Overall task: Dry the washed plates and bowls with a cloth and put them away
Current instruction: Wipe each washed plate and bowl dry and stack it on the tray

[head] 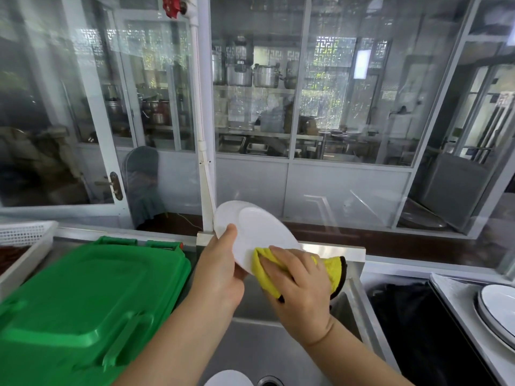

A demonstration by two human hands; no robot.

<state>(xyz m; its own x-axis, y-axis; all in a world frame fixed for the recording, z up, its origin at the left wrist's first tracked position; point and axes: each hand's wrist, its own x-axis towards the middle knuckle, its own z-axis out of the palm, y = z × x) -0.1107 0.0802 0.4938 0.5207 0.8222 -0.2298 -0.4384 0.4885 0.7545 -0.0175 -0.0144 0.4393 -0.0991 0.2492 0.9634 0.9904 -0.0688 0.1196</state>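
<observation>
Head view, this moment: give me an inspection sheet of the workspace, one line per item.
Surface: steel sink, drain at the bottom edge; steel counter on the right.
Job's things: white plate held tilted above the sink; yellow cloth pressed on its lower part; another white dish in the sink; dark-rimmed plates stacked at right.
Clutter: green bin lid at left; white perforated crate far left; black bag right of the sink.
Grippers: left hand grips the plate's edge; right hand holds the cloth against the plate.
Cables: nothing seen.
Surroundings: glass partition, white pipe with red valve, pots shelved behind.
</observation>
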